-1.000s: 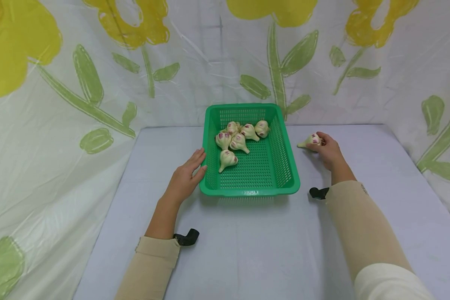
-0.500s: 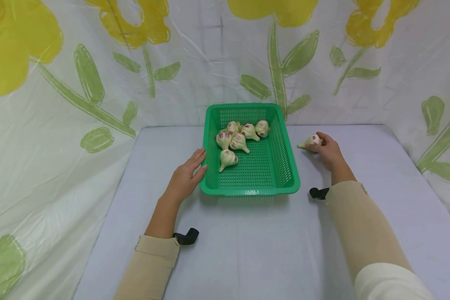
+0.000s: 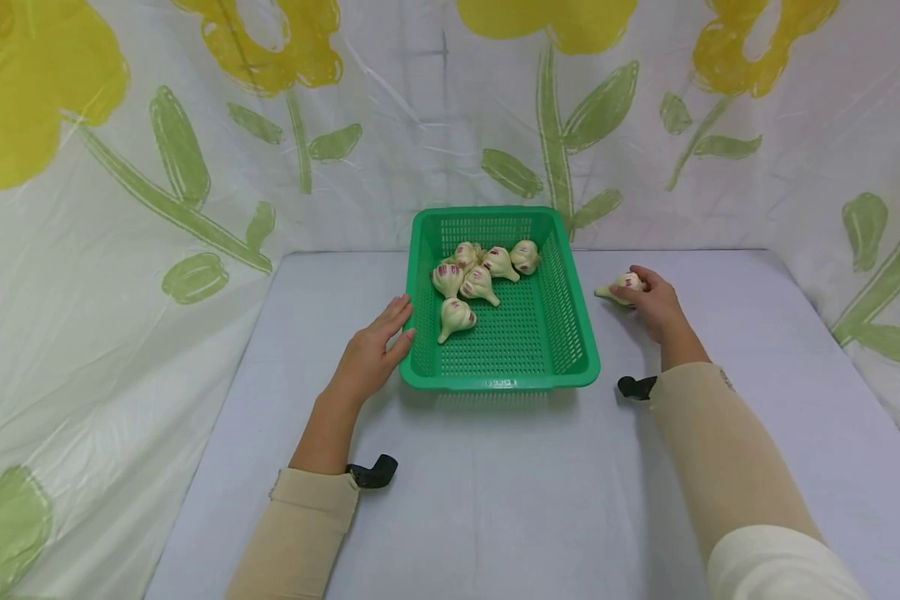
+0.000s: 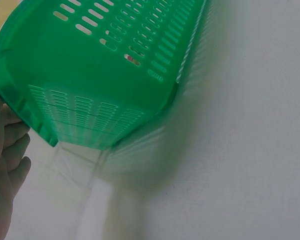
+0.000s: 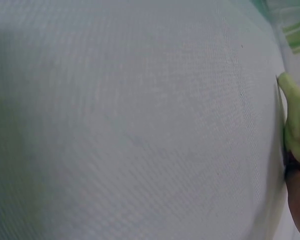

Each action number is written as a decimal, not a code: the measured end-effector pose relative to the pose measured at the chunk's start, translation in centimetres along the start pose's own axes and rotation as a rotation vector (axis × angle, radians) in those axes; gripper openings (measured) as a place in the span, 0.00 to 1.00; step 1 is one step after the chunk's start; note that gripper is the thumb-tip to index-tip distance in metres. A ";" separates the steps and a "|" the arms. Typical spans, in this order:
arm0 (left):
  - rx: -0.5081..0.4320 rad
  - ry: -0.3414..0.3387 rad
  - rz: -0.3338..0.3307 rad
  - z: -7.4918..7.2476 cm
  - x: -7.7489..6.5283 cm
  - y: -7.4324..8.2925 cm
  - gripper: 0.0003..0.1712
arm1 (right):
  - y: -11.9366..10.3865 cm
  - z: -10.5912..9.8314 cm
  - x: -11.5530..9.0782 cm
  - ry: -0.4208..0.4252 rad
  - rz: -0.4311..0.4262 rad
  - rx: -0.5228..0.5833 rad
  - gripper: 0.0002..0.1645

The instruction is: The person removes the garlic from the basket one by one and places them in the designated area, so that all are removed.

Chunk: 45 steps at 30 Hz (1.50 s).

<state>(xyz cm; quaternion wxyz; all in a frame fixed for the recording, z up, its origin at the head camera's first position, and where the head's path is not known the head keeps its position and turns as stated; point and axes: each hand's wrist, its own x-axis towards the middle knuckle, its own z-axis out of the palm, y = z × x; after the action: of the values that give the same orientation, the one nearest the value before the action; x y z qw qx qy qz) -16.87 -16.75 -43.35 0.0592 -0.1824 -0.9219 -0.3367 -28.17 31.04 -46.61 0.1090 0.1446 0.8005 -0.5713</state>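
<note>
A green plastic basket (image 3: 501,384) stands at the middle back of the table with several garlic bulbs (image 3: 479,285) inside, mostly toward its back left. My left hand (image 3: 371,354) lies along the basket's left side, its fingers straight and touching the rim, as the left wrist view also shows. To the right of the basket, my right hand (image 3: 656,307) holds a single garlic bulb (image 3: 627,287) between thumb and fingers, low at the table, stem pointing left. In the right wrist view this garlic bulb (image 5: 296,117) shows at the right edge, partly cut off.
A pale cloth covers the table (image 3: 495,500). Behind it and at both sides hangs a white curtain (image 3: 420,150) printed with yellow flowers and green leaves. Each wrist wears a small black camera mount (image 3: 375,472).
The right hand's thumb and fingers have shifted slightly on the garlic bulb, which stays in place. The left hand and the basket have hardly moved.
</note>
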 end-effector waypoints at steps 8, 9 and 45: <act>-0.007 0.006 0.000 -0.1 -0.1 -0.1 0.30 | -0.2 0.1 -0.1 0.001 0.002 -0.008 0.54; -0.006 0.007 -0.001 -0.1 -0.1 -0.1 0.30 | -0.2 0.1 -0.1 0.003 0.004 -0.011 0.54; -0.021 -0.024 -0.014 -0.3 0.0 0.1 0.30 | -3.6 -2.3 -1.2 0.014 -0.053 0.024 0.54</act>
<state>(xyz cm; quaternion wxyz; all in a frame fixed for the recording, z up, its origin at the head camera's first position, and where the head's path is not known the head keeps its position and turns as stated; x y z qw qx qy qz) -16.86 -16.84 -43.03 0.0436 -0.1805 -0.9202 -0.3446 -28.33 31.96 -42.26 0.0868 0.1286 0.7980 -0.5823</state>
